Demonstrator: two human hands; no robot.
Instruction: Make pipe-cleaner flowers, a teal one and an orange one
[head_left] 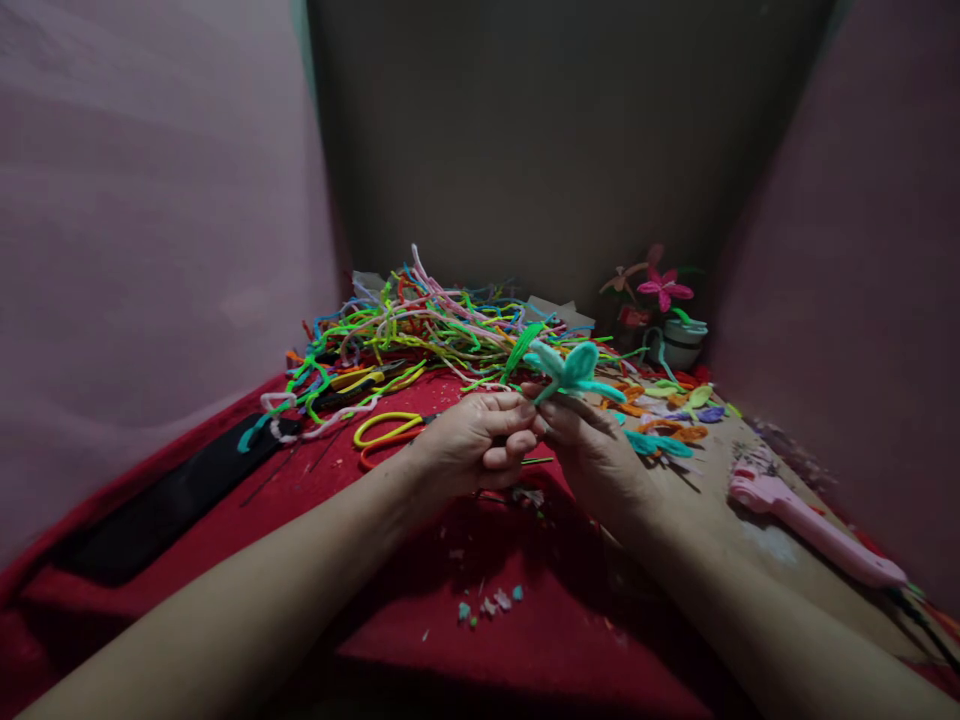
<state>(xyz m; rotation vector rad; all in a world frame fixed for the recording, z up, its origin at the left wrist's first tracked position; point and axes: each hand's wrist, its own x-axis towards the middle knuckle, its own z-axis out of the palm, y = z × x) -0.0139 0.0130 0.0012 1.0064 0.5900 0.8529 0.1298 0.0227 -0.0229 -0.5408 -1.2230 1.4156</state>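
Both hands pinch a turquoise pipe-cleaner flower [574,368], the left hand [491,440] and the right hand [596,450] meeting fingertip to fingertip at its base. The flower is held up above the red cloth [427,640], its petals spread upward and to the right.

Nearest on the cloth, below the hands, lies a scatter of clippings [501,602], some turquoise, some pale. To the right, a pink glue gun [821,530] rests on a tan board [720,490], its nozzle end pointing away and a dark cord trailing from its handle. To the left lies a long, flat black object [165,510]; what it is cannot be told.

Just beside the left wrist are scissors with yellow and orange handles [386,428], their blades mostly hidden. Beyond the right hand, turquoise looped pieces [660,444] lie near orange loops [679,430]. Farther back are yellow-and-black-handled pliers [358,381], then a tangled heap of multicoloured pipe cleaners [435,325]. At the far right, a pink flower [665,289] stands above a small pale pot [679,345], before a dark wall [570,150].
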